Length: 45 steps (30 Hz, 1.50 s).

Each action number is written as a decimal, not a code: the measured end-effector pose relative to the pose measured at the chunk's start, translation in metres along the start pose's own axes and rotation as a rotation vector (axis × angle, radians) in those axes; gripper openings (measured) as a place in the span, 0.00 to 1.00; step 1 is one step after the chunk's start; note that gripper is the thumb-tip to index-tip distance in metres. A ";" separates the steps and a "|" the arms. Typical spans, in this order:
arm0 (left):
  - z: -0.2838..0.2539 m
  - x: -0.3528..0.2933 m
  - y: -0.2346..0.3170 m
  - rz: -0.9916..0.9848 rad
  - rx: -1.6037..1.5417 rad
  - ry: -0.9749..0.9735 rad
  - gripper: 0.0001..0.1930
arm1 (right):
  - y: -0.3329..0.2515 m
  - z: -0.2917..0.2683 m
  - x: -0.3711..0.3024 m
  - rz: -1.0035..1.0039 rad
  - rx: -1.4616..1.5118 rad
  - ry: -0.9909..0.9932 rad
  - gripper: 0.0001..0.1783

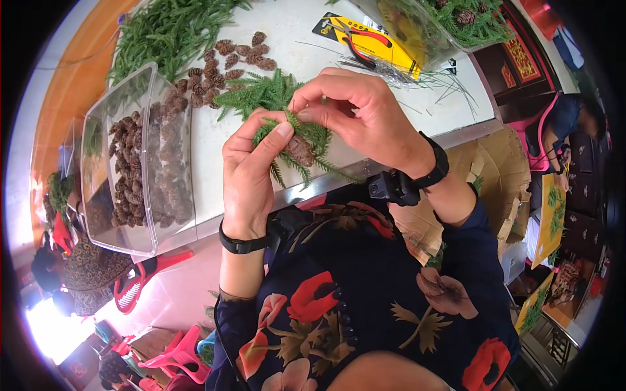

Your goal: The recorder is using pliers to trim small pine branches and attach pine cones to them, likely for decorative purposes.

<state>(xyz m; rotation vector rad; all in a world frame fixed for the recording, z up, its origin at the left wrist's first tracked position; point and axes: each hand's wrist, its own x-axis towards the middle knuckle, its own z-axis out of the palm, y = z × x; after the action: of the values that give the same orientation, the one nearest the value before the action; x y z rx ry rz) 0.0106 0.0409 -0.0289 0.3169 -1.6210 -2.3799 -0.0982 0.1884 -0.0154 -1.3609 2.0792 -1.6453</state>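
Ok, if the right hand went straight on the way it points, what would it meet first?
The green sprig: the right hand points leftward, and the sprig lies directly ahead, apparently right at its fingertips. Beyond that, the line seems to run toward loose pine cones, though depth is unclear.

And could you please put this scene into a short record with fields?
left hand: thumb and fingers pinching a green sprig
right hand: fingertips at the same sprig
brown pine cone: against the sprig; fastening unclear
surface: white table
left side: clear tub of cones
beyond the tub: loose cones, greenery pile
far right: red-and-black pliers
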 end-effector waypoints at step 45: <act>0.006 -0.022 0.001 0.094 0.364 0.137 0.02 | 0.113 -0.083 0.056 0.622 -1.000 -0.130 0.28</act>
<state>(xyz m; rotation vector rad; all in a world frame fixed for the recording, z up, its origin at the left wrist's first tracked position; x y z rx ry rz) 0.0298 0.0533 -0.0250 0.4477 -1.9501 -1.9422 -0.2422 0.2034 -0.0567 -0.7445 2.9261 -0.2345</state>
